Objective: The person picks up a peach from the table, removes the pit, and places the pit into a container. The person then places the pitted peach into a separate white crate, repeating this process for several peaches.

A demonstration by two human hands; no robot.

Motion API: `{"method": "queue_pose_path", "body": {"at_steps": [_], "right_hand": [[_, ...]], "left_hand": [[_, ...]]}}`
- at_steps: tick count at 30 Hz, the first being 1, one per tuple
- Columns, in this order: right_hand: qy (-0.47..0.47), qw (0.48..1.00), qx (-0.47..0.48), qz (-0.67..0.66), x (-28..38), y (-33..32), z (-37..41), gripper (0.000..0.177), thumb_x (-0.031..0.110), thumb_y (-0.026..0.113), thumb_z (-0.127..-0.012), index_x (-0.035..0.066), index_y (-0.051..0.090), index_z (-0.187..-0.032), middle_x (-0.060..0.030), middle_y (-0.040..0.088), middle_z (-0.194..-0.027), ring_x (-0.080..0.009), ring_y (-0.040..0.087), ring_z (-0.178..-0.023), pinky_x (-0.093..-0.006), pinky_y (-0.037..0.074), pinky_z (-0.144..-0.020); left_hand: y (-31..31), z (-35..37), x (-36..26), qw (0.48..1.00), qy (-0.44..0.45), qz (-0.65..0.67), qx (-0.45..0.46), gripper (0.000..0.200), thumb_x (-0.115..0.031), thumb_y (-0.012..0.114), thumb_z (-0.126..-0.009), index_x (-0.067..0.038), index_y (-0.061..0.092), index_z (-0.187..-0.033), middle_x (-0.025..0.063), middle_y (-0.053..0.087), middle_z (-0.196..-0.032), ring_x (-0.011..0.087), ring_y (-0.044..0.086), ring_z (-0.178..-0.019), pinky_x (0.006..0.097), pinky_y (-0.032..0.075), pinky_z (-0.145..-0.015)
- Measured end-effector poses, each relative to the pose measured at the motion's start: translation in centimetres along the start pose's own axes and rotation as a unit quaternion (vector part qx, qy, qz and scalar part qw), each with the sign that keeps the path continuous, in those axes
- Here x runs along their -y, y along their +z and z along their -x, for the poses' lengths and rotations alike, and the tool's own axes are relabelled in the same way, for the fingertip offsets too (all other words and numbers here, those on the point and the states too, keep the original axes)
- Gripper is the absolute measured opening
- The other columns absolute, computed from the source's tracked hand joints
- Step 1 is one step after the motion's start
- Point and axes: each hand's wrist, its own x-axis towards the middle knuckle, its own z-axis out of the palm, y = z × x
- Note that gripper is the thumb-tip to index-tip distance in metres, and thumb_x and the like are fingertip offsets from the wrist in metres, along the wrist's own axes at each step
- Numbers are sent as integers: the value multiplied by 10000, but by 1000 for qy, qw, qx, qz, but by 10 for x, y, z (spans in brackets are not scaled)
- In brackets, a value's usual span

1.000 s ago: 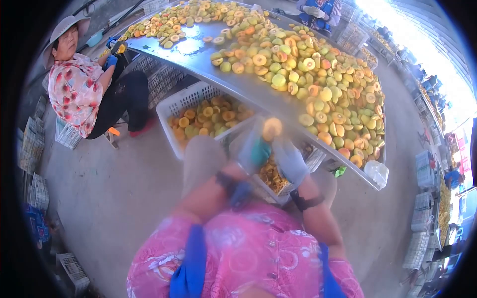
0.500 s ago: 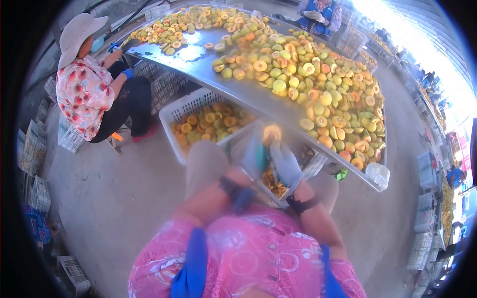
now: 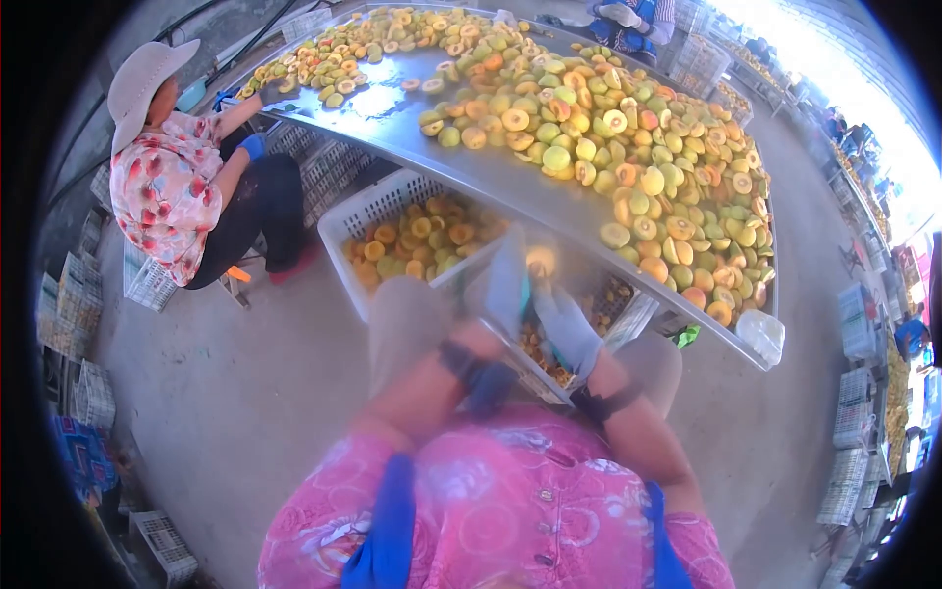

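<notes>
A yellow peach half (image 3: 540, 260), cut face showing, is at the fingertips of my gloved left hand (image 3: 504, 290), just off the table's near edge. My right hand (image 3: 569, 332), in a pale glove, is close against it from below and to the right. Its fingers are together and point at the fruit; blur hides what they grip. Something teal shows between the hands, too smeared to name. Below them, a crate (image 3: 557, 393) holds small brownish-orange scraps or pits. Left of my hands is a white crate (image 3: 336, 245) of peach halves (image 3: 422, 236).
A metal table (image 3: 491, 187) carries a large heap of peach halves (image 3: 628, 147). A clear plastic container (image 3: 761, 337) is at its right corner. A co-worker in a hat (image 3: 162, 196) sits at the left; another (image 3: 628, 25) is across the table. Stacked crates (image 3: 846, 402) line the right.
The view has shifted slightly. My hands stay around the peach half, with the left hand a little more upright. The co-worker at the left has reached further onto the table.
</notes>
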Motion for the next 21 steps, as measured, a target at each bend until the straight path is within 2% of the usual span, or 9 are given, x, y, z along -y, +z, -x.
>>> {"method": "queue_pose_path", "body": {"at_steps": [2, 3, 5, 8, 10, 12, 13, 20, 21], "right_hand": [[77, 991, 36, -106, 7, -1, 6, 478, 444, 419, -1026, 20, 550, -1202, -134, 639, -1019, -265, 610, -900, -361, 491, -814], [78, 991, 36, -107, 6, 0, 7, 478, 444, 419, -1026, 20, 550, -1202, -134, 639, -1019, -265, 610, -900, -361, 491, -814], [66, 984, 38, -158, 5, 0, 6, 381, 478, 441, -1015, 102, 494, -1038, 2, 454, -580, -101, 390, -373, -253, 300, -329], [162, 931, 113, -307, 18, -10, 14, 360, 464, 462, -1011, 107, 506, -1014, 11, 458, -583, -92, 391, -380, -249, 299, -333], [50, 985, 146, -71, 7, -22, 5, 369, 461, 480, -1006, 98, 535, -1046, 23, 466, -593, -86, 396, -386, -239, 293, -333], [108, 977, 186, -9, 3, -24, 7, 251, 283, 551, -983, 69, 537, -1113, -36, 596, -905, -199, 598, -794, -325, 511, -720], [161, 922, 190, -297, -6, -22, 9, 242, 309, 550, -987, 106, 547, -1118, -16, 579, -887, -152, 577, -787, -295, 496, -676], [238, 764, 285, -528, -31, -21, 17, 281, 381, 539, -989, 135, 576, -1118, 23, 572, -854, -77, 520, -702, -191, 402, -555], [182, 586, 488, -621, -52, -25, 4, 267, 367, 535, -993, 120, 573, -1086, 15, 567, -826, -84, 525, -705, -191, 405, -562]], "left_hand": [[1, -2, -7, 997, -30, 16, 63, 550, -537, 384, -1016, -41, 602, -1107, 56, 658, -901, 152, 633, -790, 270, 538, -662], [-3, -3, -4, 997, -31, 16, 63, 550, -537, 384, -1016, -41, 602, -1107, 56, 658, -901, 152, 633, -790, 270, 538, -662], [-6, -5, 1, 998, 25, -35, 44, 576, -558, 413, -999, -25, 625, -1050, 78, 670, -920, 166, 642, -743, 283, 547, -635], [-2, 2, -7, 995, 31, -17, 97, 590, -562, 422, -994, -15, 642, -997, 90, 679, -891, 164, 644, -705, 282, 548, -643], [-3, 1, -16, 989, -28, -4, 146, 605, -556, 398, -1003, -11, 655, -954, 81, 676, -820, 159, 642, -677, 278, 545, -636], [-14, -2, -10, 982, -47, -73, 165, 639, -560, 371, -1007, -6, 667, -891, 78, 673, -773, 148, 637, -675, 257, 526, -618], [-20, -10, -6, 967, -48, -191, 161, 650, -559, 367, -1007, -9, 678, -854, 75, 673, -754, 149, 632, -687, 251, 509, -643], [-29, -19, -9, 903, 73, -269, 327, 632, -565, 377, -1003, -33, 680, -842, 81, 684, -791, 158, 637, -724, 269, 505, -692], [-24, -13, -11, 929, 31, -213, 301, 627, -583, 388, -994, -40, 674, -862, 92, 683, -801, 170, 641, -717, 273, 515, -667]]}}
